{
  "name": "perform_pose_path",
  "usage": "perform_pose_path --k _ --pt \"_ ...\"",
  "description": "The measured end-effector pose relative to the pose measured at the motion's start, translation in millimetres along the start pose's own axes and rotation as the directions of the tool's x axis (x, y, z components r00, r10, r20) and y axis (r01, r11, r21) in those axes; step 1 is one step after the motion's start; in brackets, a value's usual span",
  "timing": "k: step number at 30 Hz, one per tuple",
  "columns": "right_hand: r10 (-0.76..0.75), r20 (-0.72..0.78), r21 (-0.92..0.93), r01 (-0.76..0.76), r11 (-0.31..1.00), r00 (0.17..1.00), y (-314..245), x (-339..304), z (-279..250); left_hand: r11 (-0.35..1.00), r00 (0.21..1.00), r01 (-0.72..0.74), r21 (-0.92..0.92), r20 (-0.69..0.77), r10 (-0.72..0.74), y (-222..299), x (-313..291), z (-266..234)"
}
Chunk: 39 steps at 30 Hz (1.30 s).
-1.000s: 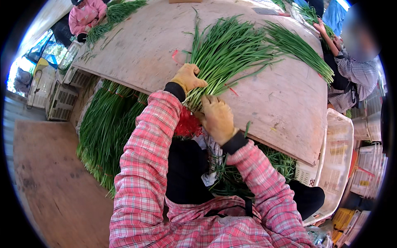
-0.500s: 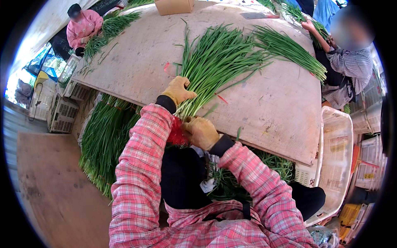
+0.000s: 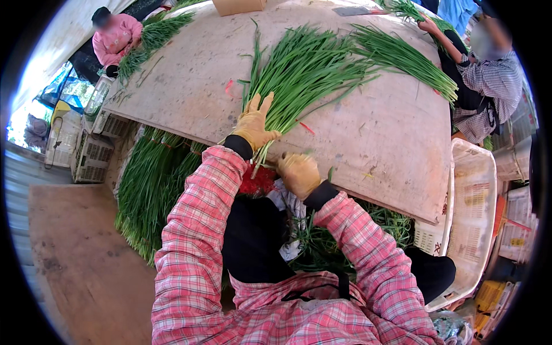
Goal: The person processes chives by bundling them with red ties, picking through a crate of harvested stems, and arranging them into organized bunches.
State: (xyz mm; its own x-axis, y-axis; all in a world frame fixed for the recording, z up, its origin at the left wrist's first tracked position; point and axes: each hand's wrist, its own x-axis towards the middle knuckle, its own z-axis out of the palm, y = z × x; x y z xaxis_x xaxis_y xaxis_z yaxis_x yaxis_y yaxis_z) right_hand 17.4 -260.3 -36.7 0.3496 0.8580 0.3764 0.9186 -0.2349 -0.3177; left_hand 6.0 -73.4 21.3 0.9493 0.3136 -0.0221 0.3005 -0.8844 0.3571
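Observation:
A loose bunch of long green chives (image 3: 310, 75) lies fanned out on the board table (image 3: 368, 144), its pale stem ends at the near edge. My left hand (image 3: 255, 126), in a tan glove, rests on the stems with its fingers stretched and spread and its thumb out to the right. Just right of the stem ends, my gloved right hand (image 3: 299, 175) is closed, slightly blurred. A greenish smear shows at its top; what it holds is hidden. Beneath the stem ends, by my lap, is something bright red (image 3: 257, 181).
Another chive bunch (image 3: 402, 60) lies at the far right. More chives (image 3: 152, 190) are heaped below the table's left edge. A white plastic crate (image 3: 474, 218) stands at the right. One person (image 3: 118, 37) sits far left, another (image 3: 489, 75) at right; both handle greens. A cardboard box (image 3: 238, 6) is at the back.
My left hand's fingers have straightened and spread over the stems. My right hand has drawn away from the stem ends, to the right. The person at right has shifted.

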Motion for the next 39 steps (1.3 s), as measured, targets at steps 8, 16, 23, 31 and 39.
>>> perform_pose_path --k 8,16,23,31,39 --pt "-0.069 0.538 0.182 -0.036 0.983 0.84 -29 -50 -61 0.997 1.0 -0.01 -0.071 0.012 0.011 -1 1 2" --pt "0.257 0.729 0.672 -0.594 -0.442 0.634 -58 26 37 0.969 0.989 -0.146 -0.201 -0.054 0.137 -20 5 4" --pt "0.481 0.563 0.822 -0.513 -0.246 0.672 -45 45 15 0.985 0.993 -0.111 -0.131 -0.046 0.105 -10 -1 6" --pt "0.491 0.167 0.495 -0.503 0.708 0.855 26 2 -54 0.979 0.987 0.158 0.133 -0.008 -0.158 52 -10 -18" --pt "0.449 -0.384 0.116 -0.44 0.89 0.807 177 29 -69 0.935 0.996 0.083 0.346 -0.053 -0.069 40 -18 9"
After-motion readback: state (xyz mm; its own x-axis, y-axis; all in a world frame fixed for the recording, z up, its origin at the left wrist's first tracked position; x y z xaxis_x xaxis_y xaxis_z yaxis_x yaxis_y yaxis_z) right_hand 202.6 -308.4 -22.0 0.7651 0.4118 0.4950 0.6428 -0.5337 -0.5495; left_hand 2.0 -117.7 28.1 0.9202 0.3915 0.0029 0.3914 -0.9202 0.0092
